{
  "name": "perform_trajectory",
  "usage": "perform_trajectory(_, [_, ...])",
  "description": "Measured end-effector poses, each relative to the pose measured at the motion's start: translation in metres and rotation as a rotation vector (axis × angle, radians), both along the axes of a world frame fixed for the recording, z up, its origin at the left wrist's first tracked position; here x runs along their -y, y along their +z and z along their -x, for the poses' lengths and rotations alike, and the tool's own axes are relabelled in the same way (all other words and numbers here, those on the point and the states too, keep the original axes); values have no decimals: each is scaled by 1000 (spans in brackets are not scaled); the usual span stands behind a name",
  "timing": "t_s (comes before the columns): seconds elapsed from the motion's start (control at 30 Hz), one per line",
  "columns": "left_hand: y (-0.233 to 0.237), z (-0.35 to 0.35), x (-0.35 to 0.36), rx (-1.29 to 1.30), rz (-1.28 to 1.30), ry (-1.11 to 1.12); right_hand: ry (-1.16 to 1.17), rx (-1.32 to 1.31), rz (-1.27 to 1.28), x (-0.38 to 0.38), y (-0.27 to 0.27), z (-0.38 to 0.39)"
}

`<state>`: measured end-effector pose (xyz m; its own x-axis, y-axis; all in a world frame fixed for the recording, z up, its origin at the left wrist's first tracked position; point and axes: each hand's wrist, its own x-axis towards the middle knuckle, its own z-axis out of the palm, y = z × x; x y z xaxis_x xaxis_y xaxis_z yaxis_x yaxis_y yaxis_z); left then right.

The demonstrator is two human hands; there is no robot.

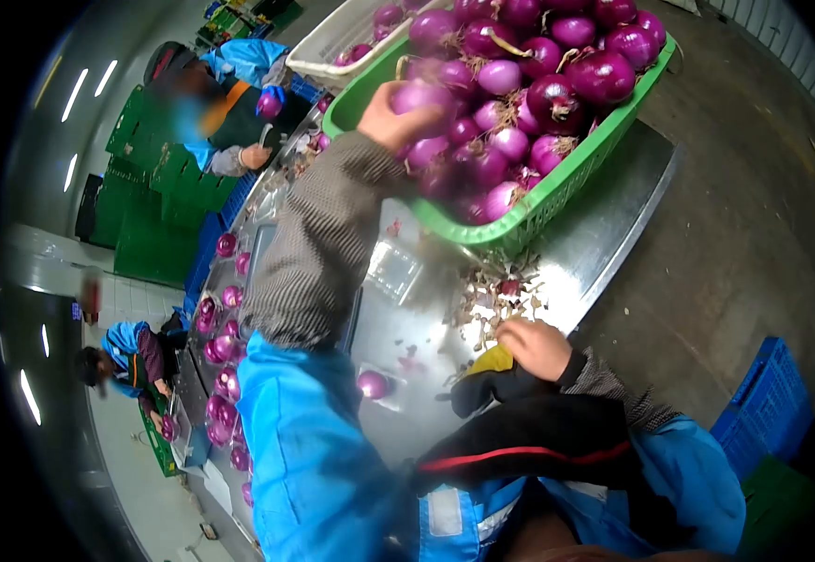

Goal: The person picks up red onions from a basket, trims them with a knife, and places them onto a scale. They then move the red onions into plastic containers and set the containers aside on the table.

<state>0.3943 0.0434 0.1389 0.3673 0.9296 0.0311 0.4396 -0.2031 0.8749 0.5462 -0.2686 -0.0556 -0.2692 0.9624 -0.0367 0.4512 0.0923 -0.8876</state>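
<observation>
Over the near left part of a green basket (571, 173) full of red onions (557, 103), my left hand (398, 117) has its fingers curled round a red onion (423, 96), slightly blurred. Below the basket, my right hand (535, 348) is closed at the metal table's edge, beside a yellow and black item (491, 361); what its fingers hold is hidden. Dry onion skins and root trimmings (496, 304) lie between that hand and the basket. One red onion (372, 384) sits on the table near my left sleeve.
A white crate (318, 51) with onions stands behind the green basket. Many onions (225, 347) line the table at left. Two co-workers (229, 94) stand along the far side. A blue crate (763, 403) is on the floor at right.
</observation>
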Motion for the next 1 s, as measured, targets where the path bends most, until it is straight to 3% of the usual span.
perform_trajectory(0.07, [5,23,51,501,251,-39,-130,-101,-143,-3,28,-7])
perform_trajectory(0.1, [1,38,75,607,294,-100,-165,-149,-99,-6,40,-7])
perform_trajectory(0.13, [-4,52,96,715,337,-160,-185,-179,-225,-8,69,-9])
perform_trajectory(0.23, [-19,81,172,642,273,-122,-192,-89,-413,-18,106,-3])
perform_trajectory(0.33, [-18,97,235,291,207,31,-159,142,-682,-21,129,18])
perform_trajectory(0.47, [-33,114,280,135,153,66,-73,289,-839,-18,128,44])
perform_trajectory(0.5, [-34,113,289,277,248,113,-61,308,-823,-16,126,48])
perform_trajectory(0.6, [-38,127,304,166,194,83,-11,356,-812,-11,118,58])
perform_trajectory(0.73, [-40,136,318,210,291,49,20,338,-850,-11,99,62])
perform_trajectory(0.87, [-59,146,315,84,189,-23,-8,268,-807,-11,63,56])
perform_trajectory(0.9, [-57,141,322,224,373,13,-21,273,-788,-9,57,55])
perform_trajectory(1.0, [-71,144,324,260,435,7,-39,248,-808,-9,45,54])
